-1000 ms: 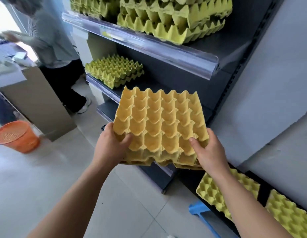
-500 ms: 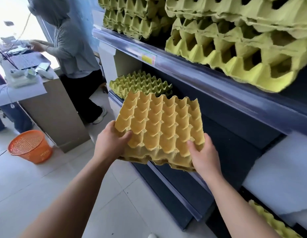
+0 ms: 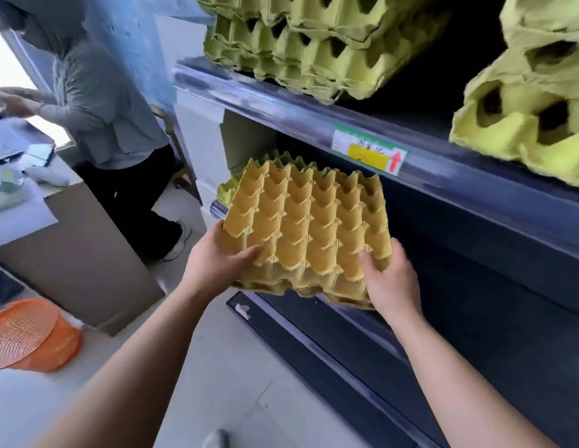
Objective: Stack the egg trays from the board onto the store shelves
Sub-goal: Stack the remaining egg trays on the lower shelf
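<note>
A small stack of orange-yellow egg trays (image 3: pixel 306 232) hangs in the air in front of the dark middle shelf (image 3: pixel 495 286). My left hand (image 3: pixel 217 263) grips its near left corner, thumb on top. My right hand (image 3: pixel 390 279) grips its near right corner the same way. Behind the stack's far edge, a green tray stack (image 3: pixel 228 190) lies on the middle shelf, mostly hidden. More green tray stacks (image 3: pixel 301 43) sit on the upper shelf (image 3: pixel 281 106), one at the right (image 3: pixel 527 105) overhanging its edge.
A person in a grey top (image 3: pixel 100 124) stands at the left by a counter (image 3: pixel 71 247). An orange basket (image 3: pixel 29 337) sits on the tiled floor. A price label (image 3: pixel 367 151) is on the upper shelf rail. A lower shelf (image 3: pixel 314 350) juts out below.
I have moved closer to the shelves and to the left. The held trays now hang in front of the green stack on the middle shelf. Both hands keep their grip.
</note>
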A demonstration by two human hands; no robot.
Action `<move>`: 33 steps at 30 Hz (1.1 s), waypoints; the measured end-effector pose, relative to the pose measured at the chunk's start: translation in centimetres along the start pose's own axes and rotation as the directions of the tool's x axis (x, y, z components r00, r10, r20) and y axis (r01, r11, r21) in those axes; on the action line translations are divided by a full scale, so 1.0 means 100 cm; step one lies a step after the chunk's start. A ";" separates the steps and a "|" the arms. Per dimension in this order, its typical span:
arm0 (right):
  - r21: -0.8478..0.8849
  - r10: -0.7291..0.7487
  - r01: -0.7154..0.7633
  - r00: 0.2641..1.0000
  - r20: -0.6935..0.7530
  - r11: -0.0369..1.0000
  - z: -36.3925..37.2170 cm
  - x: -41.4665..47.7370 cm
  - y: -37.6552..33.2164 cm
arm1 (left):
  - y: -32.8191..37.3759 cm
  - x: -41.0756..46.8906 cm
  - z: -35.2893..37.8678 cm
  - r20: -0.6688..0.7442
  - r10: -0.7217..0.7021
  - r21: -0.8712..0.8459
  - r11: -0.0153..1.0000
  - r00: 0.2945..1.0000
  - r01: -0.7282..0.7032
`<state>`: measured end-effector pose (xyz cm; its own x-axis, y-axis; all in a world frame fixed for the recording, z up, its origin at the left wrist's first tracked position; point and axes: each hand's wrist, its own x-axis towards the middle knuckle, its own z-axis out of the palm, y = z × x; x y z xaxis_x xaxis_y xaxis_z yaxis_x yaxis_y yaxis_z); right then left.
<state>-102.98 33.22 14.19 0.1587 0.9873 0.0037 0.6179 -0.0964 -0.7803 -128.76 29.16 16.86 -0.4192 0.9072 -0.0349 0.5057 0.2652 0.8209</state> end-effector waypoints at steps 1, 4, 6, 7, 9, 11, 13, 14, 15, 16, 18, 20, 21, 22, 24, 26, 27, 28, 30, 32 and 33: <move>0.004 0.018 -0.017 1.000 -0.022 1.000 0.011 0.003 -0.007 | -0.004 0.015 -0.008 0.043 0.021 -0.011 1.000 0.999 -0.021; 0.017 0.082 -0.081 0.993 -0.078 0.997 0.038 0.008 -0.028 | -0.012 0.057 -0.029 0.170 0.086 -0.044 0.996 0.982 -0.079; 0.010 0.118 -0.118 0.986 -0.118 0.993 0.053 0.013 -0.041 | -0.018 0.085 -0.037 0.229 0.104 -0.057 0.994 0.968 -0.093; 0.008 0.129 -0.129 0.982 -0.138 0.992 0.060 0.016 -0.047 | -0.019 0.098 -0.040 0.249 0.108 -0.065 0.993 0.962 -0.094; 0.006 0.144 -0.145 0.975 -0.172 0.989 0.071 0.022 -0.056 | -0.023 0.121 -0.042 0.283 0.119 -0.091 0.991 0.952 -0.097; -0.001 0.164 -0.168 0.965 -0.204 0.986 0.081 0.029 -0.061 | -0.027 0.143 -0.040 0.316 0.119 -0.118 0.989 0.941 -0.086; -0.009 0.181 -0.188 0.956 -0.231 0.982 0.089 0.036 -0.065 | -0.030 0.164 -0.036 0.344 0.108 -0.131 0.989 0.933 -0.066; -0.014 0.187 -0.196 0.952 -0.244 0.980 0.092 0.041 -0.067 | -0.032 0.175 -0.033 0.360 0.103 -0.144 0.988 0.927 -0.053; -0.019 0.192 -0.204 0.948 -0.254 0.979 0.094 0.047 -0.068 | -0.033 0.184 -0.030 0.375 0.101 -0.161 0.986 0.921 -0.043; -0.023 0.195 -0.207 0.946 -0.261 0.978 0.097 0.052 -0.069 | -0.033 0.192 -0.026 0.385 0.102 -0.181 0.983 0.917 -0.034; -0.033 0.193 -0.209 0.944 -0.266 0.977 0.102 0.065 -0.070 | -0.031 0.208 -0.020 0.381 0.117 -0.207 0.977 0.917 -0.038; -0.037 0.202 -0.219 0.943 -0.264 0.975 0.106 0.079 -0.070 | -0.026 0.221 -0.015 0.375 0.118 -0.213 0.976 0.920 -0.038; -0.036 0.201 -0.218 0.945 -0.260 0.975 0.108 0.085 -0.071 | -0.024 0.228 -0.012 0.370 0.119 -0.221 0.975 0.921 -0.037; -0.038 0.195 -0.212 0.947 -0.254 0.977 0.110 0.091 -0.071 | -0.023 0.236 -0.010 0.370 0.118 -0.236 0.971 0.922 -0.030; -0.036 0.201 -0.216 0.948 -0.247 0.976 0.114 0.103 -0.071 | -0.022 0.250 -0.004 0.380 0.126 -0.254 0.967 0.916 -0.027; -0.044 0.211 -0.228 0.947 -0.242 0.973 0.119 0.112 -0.070 | -0.025 0.265 0.002 0.399 0.119 -0.257 0.966 0.909 -0.013; -0.057 0.215 -0.234 0.947 -0.237 0.971 0.122 0.115 -0.070 | -0.027 0.272 0.004 0.406 0.110 -0.252 0.968 0.907 -0.005; -0.069 0.218 -0.240 0.948 -0.232 0.968 0.126 0.118 -0.069 | -0.030 0.279 0.007 0.415 0.102 -0.233 0.972 0.904 -0.002; -0.080 0.231 -0.255 0.945 -0.230 0.964 0.132 0.119 -0.067 | -0.036 0.288 0.010 0.437 0.101 -0.192 0.981 0.894 -0.016; -0.082 0.244 -0.271 0.938 -0.247 0.959 0.137 0.119 -0.066 | -0.039 0.291 0.012 0.447 0.112 -0.180 0.983 0.887 -0.034; -0.086 0.247 -0.276 0.935 -0.253 0.957 0.138 0.119 -0.067 | -0.040 0.291 0.012 0.449 0.115 -0.187 0.982 0.886 -0.032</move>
<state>-115.84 47.36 10.79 0.4960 0.8677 -0.0309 0.6136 -0.3755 -0.6946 -142.05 54.94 11.88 0.0249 0.9810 -0.1925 0.3689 0.1700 0.9138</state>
